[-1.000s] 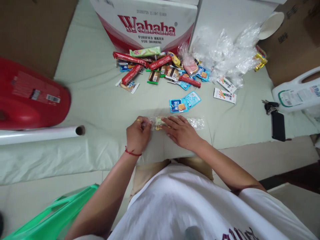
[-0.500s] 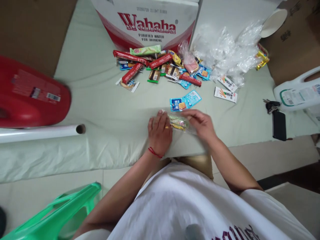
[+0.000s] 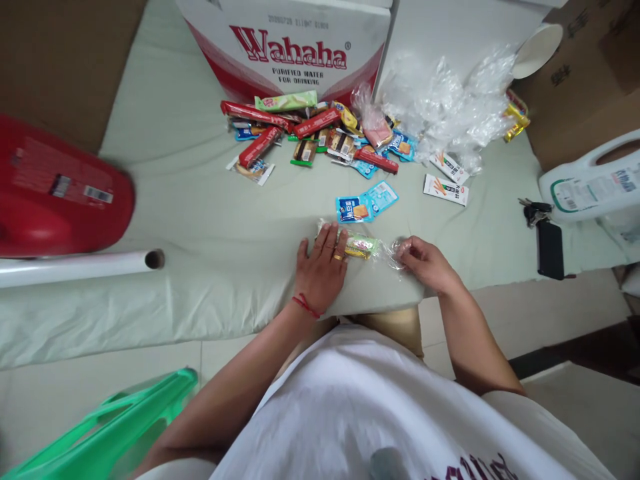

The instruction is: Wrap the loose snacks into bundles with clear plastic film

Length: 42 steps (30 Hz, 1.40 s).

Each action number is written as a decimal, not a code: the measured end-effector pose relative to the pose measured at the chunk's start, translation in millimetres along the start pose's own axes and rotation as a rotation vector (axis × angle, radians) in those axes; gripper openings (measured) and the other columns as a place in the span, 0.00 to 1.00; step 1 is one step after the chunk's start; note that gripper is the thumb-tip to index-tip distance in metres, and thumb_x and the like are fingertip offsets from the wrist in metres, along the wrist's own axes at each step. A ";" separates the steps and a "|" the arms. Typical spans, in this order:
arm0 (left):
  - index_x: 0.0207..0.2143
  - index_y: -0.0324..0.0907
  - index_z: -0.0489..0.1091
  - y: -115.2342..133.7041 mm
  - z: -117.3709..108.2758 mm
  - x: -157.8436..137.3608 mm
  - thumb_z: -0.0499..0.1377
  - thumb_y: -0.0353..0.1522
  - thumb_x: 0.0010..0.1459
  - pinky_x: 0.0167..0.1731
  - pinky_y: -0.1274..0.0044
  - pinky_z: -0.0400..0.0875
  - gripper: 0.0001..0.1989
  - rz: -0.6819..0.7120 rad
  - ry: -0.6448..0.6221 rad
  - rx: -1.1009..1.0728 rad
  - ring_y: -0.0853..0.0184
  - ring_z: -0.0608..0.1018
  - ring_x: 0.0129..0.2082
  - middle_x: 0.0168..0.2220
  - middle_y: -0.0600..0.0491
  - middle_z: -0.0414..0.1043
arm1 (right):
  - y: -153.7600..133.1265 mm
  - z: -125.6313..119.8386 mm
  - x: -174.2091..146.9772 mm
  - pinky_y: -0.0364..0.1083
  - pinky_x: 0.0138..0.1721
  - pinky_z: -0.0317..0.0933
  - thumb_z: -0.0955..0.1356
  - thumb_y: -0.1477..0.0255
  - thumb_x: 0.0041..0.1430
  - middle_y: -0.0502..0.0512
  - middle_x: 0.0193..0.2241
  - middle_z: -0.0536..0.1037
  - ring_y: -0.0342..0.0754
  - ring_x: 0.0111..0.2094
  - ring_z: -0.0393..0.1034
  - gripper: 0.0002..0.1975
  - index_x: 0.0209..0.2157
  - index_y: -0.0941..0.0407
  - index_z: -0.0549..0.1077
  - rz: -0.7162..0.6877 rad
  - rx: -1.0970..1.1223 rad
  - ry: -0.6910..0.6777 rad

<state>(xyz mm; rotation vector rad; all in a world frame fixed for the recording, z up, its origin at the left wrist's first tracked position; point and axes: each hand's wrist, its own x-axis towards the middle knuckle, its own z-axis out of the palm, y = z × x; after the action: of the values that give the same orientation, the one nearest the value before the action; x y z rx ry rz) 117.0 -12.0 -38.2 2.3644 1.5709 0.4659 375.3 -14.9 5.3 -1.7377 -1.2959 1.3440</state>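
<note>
A clear plastic bag [image 3: 384,252] with green and yellow wrapped snacks [image 3: 361,244] inside lies near the table's front edge. My left hand [image 3: 323,267] rests flat on the bag's left end, fingers stretched out, hiding part of it. At the other end, my right hand [image 3: 425,261] pinches the gathered, crumpled plastic between thumb and fingers. Just beyond the bag lie two blue snack packets [image 3: 353,209], partly overlapping.
A heap of wrapped snacks [image 3: 315,127] lies before a Wahaha carton [image 3: 300,47]. Crumpled clear bags [image 3: 440,100] are piled beside it. A red jug [image 3: 65,187] and white roll [image 3: 75,267] stand left; a white bottle [image 3: 590,180], keys and black phone [image 3: 550,250] lie right.
My right hand has moved right and slightly toward me, drawing the bag's loose end out from the snacks. My left hand has stayed on the bag's left end.
</note>
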 end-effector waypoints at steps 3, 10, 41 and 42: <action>0.75 0.42 0.56 -0.5 -0.2 0.1 0.48 0.35 0.73 0.71 0.47 0.50 0.30 0.005 -0.002 0.002 0.50 0.57 0.77 0.76 0.40 0.51 | -0.1 14.1 -5.0 0.48 0.31 0.71 0.76 0.50 0.50 0.49 0.32 0.76 0.47 0.30 0.73 0.25 0.40 0.52 0.70 0.101 0.217 0.057; 0.75 0.45 0.56 1.3 1.5 -2.3 0.47 0.32 0.74 0.73 0.47 0.46 0.29 0.023 -0.002 0.002 0.52 0.57 0.76 0.76 0.41 0.52 | -13.6 41.2 1.8 0.43 0.17 0.57 0.74 0.55 0.52 0.45 0.22 0.69 0.42 0.18 0.60 0.18 0.33 0.52 0.68 0.011 0.214 0.300; 0.74 0.29 0.51 -6.2 12.0 -8.8 0.51 0.25 0.63 0.75 0.55 0.53 0.37 0.153 0.042 -0.045 0.52 0.50 0.78 0.76 0.35 0.51 | -1.9 68.5 -1.7 0.63 0.69 0.57 0.63 0.71 0.73 0.62 0.65 0.74 0.59 0.67 0.65 0.24 0.67 0.54 0.70 -0.743 -0.812 0.086; 0.74 0.29 0.50 -7.0 13.4 -8.8 0.51 0.25 0.62 0.75 0.54 0.52 0.38 0.157 0.050 -0.062 0.52 0.50 0.78 0.76 0.34 0.51 | -2.1 71.9 3.8 0.65 0.72 0.51 0.63 0.70 0.73 0.63 0.69 0.69 0.60 0.71 0.59 0.26 0.70 0.56 0.67 -0.740 -0.902 0.048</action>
<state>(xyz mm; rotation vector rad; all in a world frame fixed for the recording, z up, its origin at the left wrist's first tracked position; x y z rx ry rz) 113.4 -18.0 -54.2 2.4566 1.3759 0.6023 307.0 -18.5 -17.5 -1.4615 -2.4131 0.2784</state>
